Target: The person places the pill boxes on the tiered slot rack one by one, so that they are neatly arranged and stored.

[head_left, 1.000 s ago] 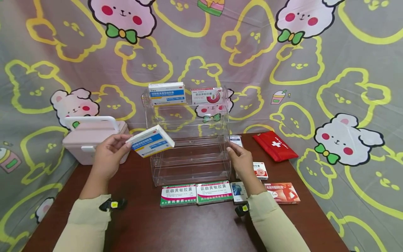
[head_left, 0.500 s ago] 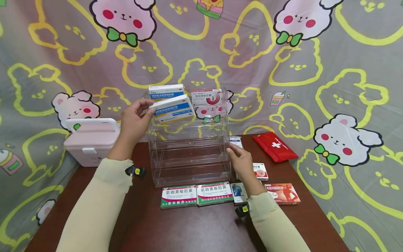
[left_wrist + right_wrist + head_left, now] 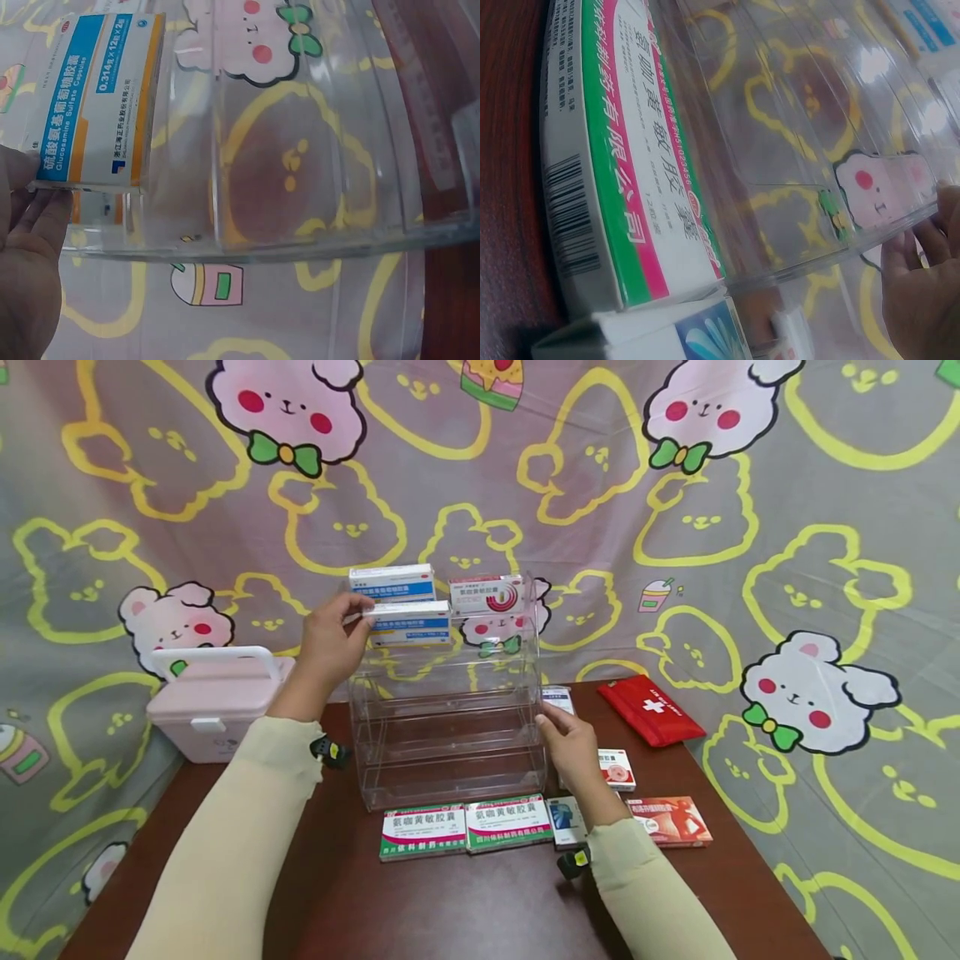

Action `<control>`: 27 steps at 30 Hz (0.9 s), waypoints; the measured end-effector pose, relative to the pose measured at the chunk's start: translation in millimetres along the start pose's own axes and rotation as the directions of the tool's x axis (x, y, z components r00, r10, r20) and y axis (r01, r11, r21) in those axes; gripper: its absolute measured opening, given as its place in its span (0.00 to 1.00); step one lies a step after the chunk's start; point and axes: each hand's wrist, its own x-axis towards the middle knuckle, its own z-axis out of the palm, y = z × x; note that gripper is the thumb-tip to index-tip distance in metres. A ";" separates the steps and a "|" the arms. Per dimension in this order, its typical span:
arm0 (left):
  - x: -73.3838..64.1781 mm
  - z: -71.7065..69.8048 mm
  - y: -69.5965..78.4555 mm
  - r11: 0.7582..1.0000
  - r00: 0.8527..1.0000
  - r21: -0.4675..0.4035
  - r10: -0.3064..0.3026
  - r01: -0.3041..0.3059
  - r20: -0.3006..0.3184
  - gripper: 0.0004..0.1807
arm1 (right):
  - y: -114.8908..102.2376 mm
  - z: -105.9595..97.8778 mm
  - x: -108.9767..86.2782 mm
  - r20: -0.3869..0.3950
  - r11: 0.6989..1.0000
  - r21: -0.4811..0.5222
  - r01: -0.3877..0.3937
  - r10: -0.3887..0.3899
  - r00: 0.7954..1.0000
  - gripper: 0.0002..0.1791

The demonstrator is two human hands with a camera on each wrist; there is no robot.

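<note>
My left hand [image 3: 335, 639] pinches the left end of a blue-and-white medicine box [image 3: 410, 623], thumb in front and fingers behind. In the left wrist view the box [image 3: 101, 97] shows Glucosamine Sulfate Capsules lettering. It stands upright at an upper tier of the clear acrylic display rack [image 3: 450, 735], in front of a matching box [image 3: 392, 578] on the top tier. With thumb and fingers, my right hand [image 3: 573, 752] grips the rack's right side edge; the right wrist view shows this hand [image 3: 926, 277] at the clear side panel. A white-and-red medicine box [image 3: 486, 595] sits top right.
Two green-and-white medicine boxes [image 3: 423, 831] lie before the rack. Right of them are a blue-pictured box [image 3: 567, 821], an orange box [image 3: 670, 821] and a small white-and-red box [image 3: 617, 768]. A red first aid pouch [image 3: 651, 710] lies back right; a pink case [image 3: 217, 706] stands left.
My left hand has carried the blue-and-white box up and right from beside the rack to its upper tier, and the box has gone from tilted to level. My right hand keeps its grip.
</note>
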 end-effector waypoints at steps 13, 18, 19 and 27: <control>-5.7 -1.2 -8.0 0.984 0.998 0.175 -0.041 0.031 0.053 0.12 | -2.0 -0.5 -2.0 0.011 1.000 0.011 0.001 -0.001 1.000 0.21; -5.3 -3.4 2.1 0.953 0.994 0.301 -0.067 0.037 0.090 0.13 | -2.8 -0.8 -1.9 0.012 1.000 0.018 -0.009 0.009 1.000 0.21; -4.8 -3.4 4.1 0.946 0.992 0.321 -0.078 0.042 0.100 0.13 | -3.1 -0.7 -1.7 0.011 1.000 0.023 -0.010 0.009 1.000 0.21; -3.4 -2.9 11.7 0.919 0.982 0.393 -0.106 0.037 0.156 0.13 | -2.8 -0.5 -2.4 0.006 1.000 0.014 -0.020 0.020 1.000 0.21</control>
